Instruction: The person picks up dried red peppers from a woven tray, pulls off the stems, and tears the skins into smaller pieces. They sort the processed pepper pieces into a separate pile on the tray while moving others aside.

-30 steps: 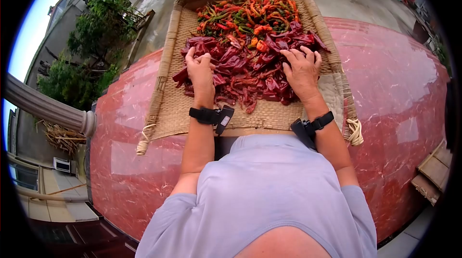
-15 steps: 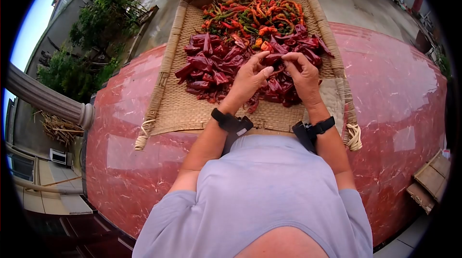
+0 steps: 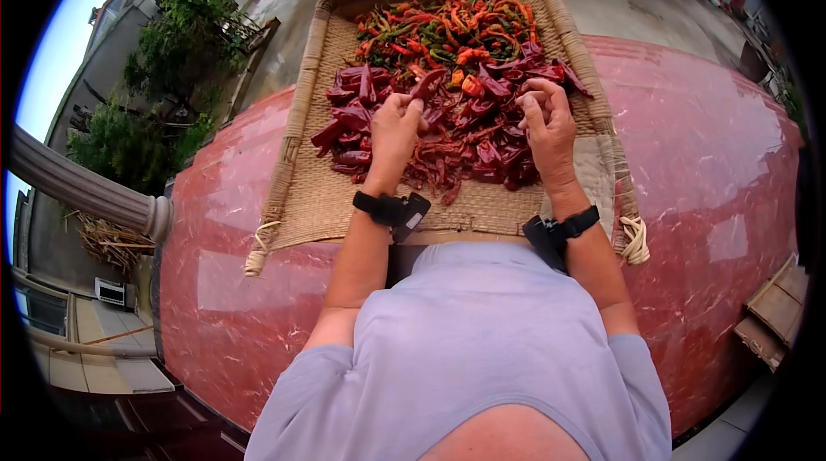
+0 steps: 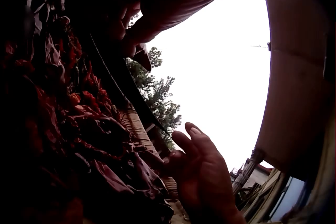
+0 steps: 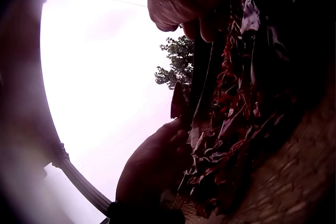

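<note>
Over the pile of dark red dried peppers [image 3: 353, 126], the left hand [image 3: 394, 138] pinches one dark red pepper [image 3: 428, 82], its end pointing up and away. That pepper's tip [image 4: 142, 60] shows beside the left hand [image 4: 178, 3] in the left wrist view; the right wrist view shows the pepper [image 5: 177, 100] above the left hand [image 5: 149, 163]. To the right, the right hand [image 3: 551, 130] hovers at the pile's right side with fingers loosely bent and nothing visible in them. Behind the dark peppers lie thinner orange, red and green ones [image 3: 447, 27].
A woven tray [image 3: 297, 143] with a raised rim carries all the peppers, and a pale patch [image 3: 589, 169] covers its right front. Glossy red stone [image 3: 688, 151] surrounds it. At the left stand a grey column [image 3: 95, 181] and green shrubs [image 3: 172, 48].
The hands, close together half a second ago, are apart again. The left hand has moved left with a pepper in its fingers; the right hand has moved slightly right.
</note>
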Action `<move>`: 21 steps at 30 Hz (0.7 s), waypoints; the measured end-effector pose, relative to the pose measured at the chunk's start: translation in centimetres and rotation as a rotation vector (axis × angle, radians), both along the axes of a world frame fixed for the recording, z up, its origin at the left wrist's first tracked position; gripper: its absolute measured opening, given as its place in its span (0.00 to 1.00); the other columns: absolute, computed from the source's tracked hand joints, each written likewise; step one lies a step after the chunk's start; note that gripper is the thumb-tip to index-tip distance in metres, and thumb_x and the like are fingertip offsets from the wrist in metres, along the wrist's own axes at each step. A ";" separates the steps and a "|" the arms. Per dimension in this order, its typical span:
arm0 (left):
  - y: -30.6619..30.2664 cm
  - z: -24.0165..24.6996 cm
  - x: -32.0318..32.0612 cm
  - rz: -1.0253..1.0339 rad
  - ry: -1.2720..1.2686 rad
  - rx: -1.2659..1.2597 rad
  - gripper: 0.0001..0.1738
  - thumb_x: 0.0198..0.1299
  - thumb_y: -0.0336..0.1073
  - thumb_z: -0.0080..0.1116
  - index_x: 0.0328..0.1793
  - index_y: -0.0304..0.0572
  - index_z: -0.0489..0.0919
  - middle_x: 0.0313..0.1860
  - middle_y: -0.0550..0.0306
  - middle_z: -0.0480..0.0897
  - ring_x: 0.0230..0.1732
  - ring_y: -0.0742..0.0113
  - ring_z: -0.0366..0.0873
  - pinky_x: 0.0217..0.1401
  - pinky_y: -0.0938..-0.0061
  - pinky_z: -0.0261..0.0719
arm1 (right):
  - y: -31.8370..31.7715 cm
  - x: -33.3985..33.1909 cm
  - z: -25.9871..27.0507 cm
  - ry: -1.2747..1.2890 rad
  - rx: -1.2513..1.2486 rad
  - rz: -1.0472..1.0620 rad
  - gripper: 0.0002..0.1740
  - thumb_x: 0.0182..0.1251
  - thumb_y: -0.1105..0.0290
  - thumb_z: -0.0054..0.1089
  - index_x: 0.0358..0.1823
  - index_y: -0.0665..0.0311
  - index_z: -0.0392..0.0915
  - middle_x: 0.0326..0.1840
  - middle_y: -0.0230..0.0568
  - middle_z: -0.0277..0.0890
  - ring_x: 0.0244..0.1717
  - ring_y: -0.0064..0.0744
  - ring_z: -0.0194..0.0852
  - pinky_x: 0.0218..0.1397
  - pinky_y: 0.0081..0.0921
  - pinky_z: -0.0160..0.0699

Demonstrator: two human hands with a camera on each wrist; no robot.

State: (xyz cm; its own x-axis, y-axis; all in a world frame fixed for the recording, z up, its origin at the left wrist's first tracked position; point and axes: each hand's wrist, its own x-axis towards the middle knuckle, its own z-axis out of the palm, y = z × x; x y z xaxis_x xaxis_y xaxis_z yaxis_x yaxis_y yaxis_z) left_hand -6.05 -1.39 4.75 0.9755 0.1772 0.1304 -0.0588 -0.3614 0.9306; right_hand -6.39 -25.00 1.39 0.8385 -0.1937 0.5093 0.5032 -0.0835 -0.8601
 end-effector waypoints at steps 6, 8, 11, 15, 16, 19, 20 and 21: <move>2.1 1.3 1.7 0.256 -0.230 -0.171 0.37 0.69 0.35 0.60 0.78 0.33 0.55 0.33 0.60 0.79 0.25 0.79 0.69 0.27 0.81 0.69 | -0.2 0.1 0.0 0.008 0.111 -0.078 0.15 0.76 0.69 0.54 0.60 0.62 0.72 0.40 0.33 0.80 0.30 0.16 0.74 0.34 0.18 0.77; 0.6 1.8 1.6 0.136 -0.214 0.008 0.31 0.67 0.32 0.60 0.74 0.35 0.66 0.34 0.63 0.77 0.29 0.78 0.71 0.31 0.81 0.72 | -0.3 0.2 -0.2 0.002 0.115 -0.076 0.15 0.76 0.69 0.54 0.60 0.62 0.72 0.41 0.33 0.80 0.29 0.16 0.74 0.34 0.18 0.77; -2.7 1.6 2.4 -0.182 -0.283 0.337 0.19 0.65 0.30 0.60 0.63 0.41 0.79 0.40 0.58 0.78 0.36 0.71 0.76 0.40 0.72 0.78 | -0.3 0.2 -0.2 0.006 0.119 -0.073 0.15 0.76 0.69 0.53 0.60 0.62 0.72 0.41 0.33 0.80 0.29 0.16 0.74 0.34 0.18 0.77; -6.4 0.1 4.2 -0.374 -0.411 0.693 0.26 0.57 0.25 0.59 0.64 0.46 0.79 0.53 0.45 0.75 0.55 0.47 0.74 0.58 0.59 0.77 | -0.4 0.2 -0.1 0.056 0.070 -0.106 0.14 0.76 0.68 0.53 0.59 0.62 0.73 0.41 0.33 0.80 0.29 0.17 0.75 0.34 0.19 0.78; -6.9 -0.7 4.8 -0.384 -0.417 0.735 0.26 0.57 0.25 0.59 0.64 0.48 0.80 0.53 0.46 0.75 0.56 0.47 0.73 0.59 0.59 0.77 | -0.4 0.1 0.0 0.065 0.063 -0.110 0.14 0.76 0.68 0.53 0.59 0.62 0.74 0.41 0.33 0.80 0.29 0.17 0.75 0.34 0.19 0.78; -8.0 -2.0 6.1 -0.376 -0.396 0.845 0.23 0.56 0.28 0.62 0.60 0.51 0.82 0.55 0.48 0.75 0.59 0.48 0.72 0.61 0.59 0.77 | -0.4 -0.1 0.1 0.064 0.040 -0.115 0.13 0.76 0.68 0.53 0.58 0.62 0.74 0.41 0.33 0.80 0.29 0.17 0.75 0.34 0.19 0.78; -8.1 -2.2 6.5 -0.370 -0.407 0.868 0.22 0.56 0.28 0.63 0.59 0.51 0.82 0.55 0.48 0.75 0.59 0.48 0.72 0.61 0.59 0.77 | -0.3 -0.1 0.3 0.071 0.044 -0.114 0.13 0.76 0.69 0.54 0.58 0.62 0.75 0.41 0.33 0.80 0.30 0.17 0.76 0.34 0.18 0.78; -8.2 -2.3 6.7 -0.366 -0.416 0.891 0.21 0.56 0.29 0.63 0.57 0.51 0.83 0.55 0.49 0.75 0.59 0.48 0.72 0.61 0.60 0.77 | -0.3 -0.1 0.2 0.069 0.059 -0.105 0.13 0.76 0.69 0.54 0.58 0.62 0.75 0.41 0.33 0.80 0.30 0.17 0.76 0.34 0.18 0.78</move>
State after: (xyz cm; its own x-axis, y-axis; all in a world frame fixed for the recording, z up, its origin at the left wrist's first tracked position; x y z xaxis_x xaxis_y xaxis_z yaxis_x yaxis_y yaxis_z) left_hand 0.62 -9.61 2.49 0.7986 -0.4442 0.4061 -0.5566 -0.8017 0.2177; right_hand -6.49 -25.33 1.64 0.8449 -0.3098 0.4361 0.4336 -0.0809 -0.8975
